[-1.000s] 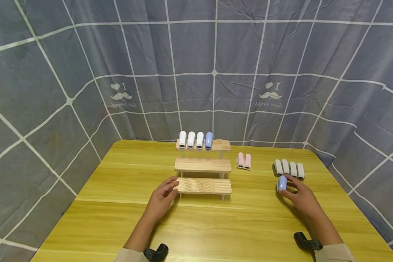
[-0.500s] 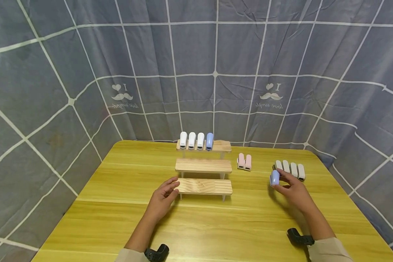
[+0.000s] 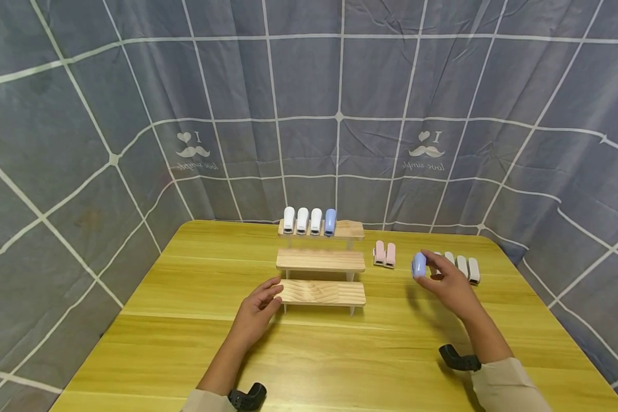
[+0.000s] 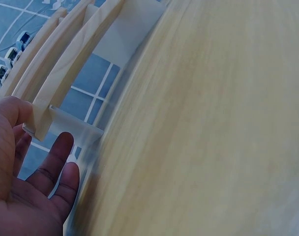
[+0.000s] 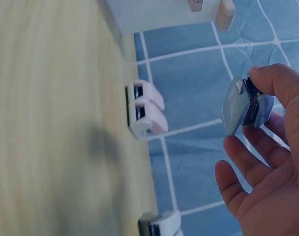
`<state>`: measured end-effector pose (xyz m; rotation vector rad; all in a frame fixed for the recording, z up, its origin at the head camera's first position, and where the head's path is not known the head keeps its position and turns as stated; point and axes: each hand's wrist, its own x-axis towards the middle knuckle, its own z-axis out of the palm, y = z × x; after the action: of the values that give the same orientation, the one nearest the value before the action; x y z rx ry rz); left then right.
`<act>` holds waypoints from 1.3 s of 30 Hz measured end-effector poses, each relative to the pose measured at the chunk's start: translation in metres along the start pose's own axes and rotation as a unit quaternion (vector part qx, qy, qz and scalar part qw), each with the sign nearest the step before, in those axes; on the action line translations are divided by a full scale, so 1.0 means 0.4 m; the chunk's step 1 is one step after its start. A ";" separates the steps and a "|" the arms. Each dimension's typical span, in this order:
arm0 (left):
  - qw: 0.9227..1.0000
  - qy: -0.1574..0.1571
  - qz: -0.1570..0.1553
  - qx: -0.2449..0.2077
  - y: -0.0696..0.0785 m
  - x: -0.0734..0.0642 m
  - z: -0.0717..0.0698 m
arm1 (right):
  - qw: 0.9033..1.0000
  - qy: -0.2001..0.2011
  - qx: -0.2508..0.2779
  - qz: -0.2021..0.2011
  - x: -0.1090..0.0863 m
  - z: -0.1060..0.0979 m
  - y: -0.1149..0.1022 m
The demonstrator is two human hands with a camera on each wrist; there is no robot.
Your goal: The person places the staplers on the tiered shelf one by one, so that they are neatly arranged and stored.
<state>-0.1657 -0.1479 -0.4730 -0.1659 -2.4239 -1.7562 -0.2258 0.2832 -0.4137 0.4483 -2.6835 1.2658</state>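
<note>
Left hand [image 3: 252,313] holds the near flat pale-wood shelf [image 3: 321,292], maybe to steady it; right hand [image 3: 450,289] pinches a rounded blue plastic clip [image 3: 419,266].

Yellow wood-grain table [image 3: 314,355] in front of a grey-blue curtain [image 3: 306,146] with white grid lines [image 3: 339,117] and two moustache prints [image 3: 425,150].

Blue obj. [image 3: 418,265] further L (twd pinks [image 3: 380,252])
</note>
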 end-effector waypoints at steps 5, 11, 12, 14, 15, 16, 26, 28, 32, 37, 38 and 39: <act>1.000 0.003 0.004 0.003 -0.003 0.001 0.001 | 1.000 -0.009 0.006 -0.001 0.017 0.008 -0.023; 1.000 0.007 0.005 0.010 -0.006 0.003 0.002 | 1.000 -0.012 0.011 -0.009 0.037 0.017 -0.034; 1.000 0.007 0.004 0.010 -0.006 0.003 0.002 | 1.000 -0.011 0.014 -0.012 0.040 0.019 -0.038; 1.000 0.007 0.002 0.009 -0.006 0.003 0.001 | 1.000 -0.009 0.017 -0.018 0.047 0.021 -0.044; 1.000 0.007 0.002 0.008 -0.006 0.003 0.001 | 1.000 -0.008 0.018 -0.020 0.051 0.022 -0.047; 1.000 0.007 0.001 0.008 -0.006 0.003 0.001 | 1.000 -0.007 0.018 -0.023 0.055 0.024 -0.050; 1.000 0.004 0.002 0.007 -0.006 0.003 0.002 | 0.999 -0.005 0.023 -0.047 0.087 0.041 -0.089; 1.000 0.005 0.003 0.008 -0.006 0.003 0.002 | 0.999 -0.005 0.022 -0.048 0.093 0.044 -0.099; 1.000 0.006 0.003 0.008 -0.006 0.002 0.002 | 0.998 -0.002 0.018 -0.055 0.103 0.050 -0.118; 1.000 0.005 0.003 0.007 -0.007 0.002 0.002 | 0.997 -0.005 0.018 -0.068 0.120 0.057 -0.139; 1.000 0.004 0.006 0.009 -0.008 0.002 0.002 | 0.997 -0.006 0.019 -0.069 0.124 0.059 -0.144; 1.000 0.004 0.006 0.009 -0.008 0.003 0.002 | 0.997 -0.007 0.020 -0.070 0.128 0.060 -0.148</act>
<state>-0.1674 -0.1482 -0.4760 -0.1710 -2.4272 -1.7251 -0.2549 0.2183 -0.3730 0.6414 -2.5906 1.2818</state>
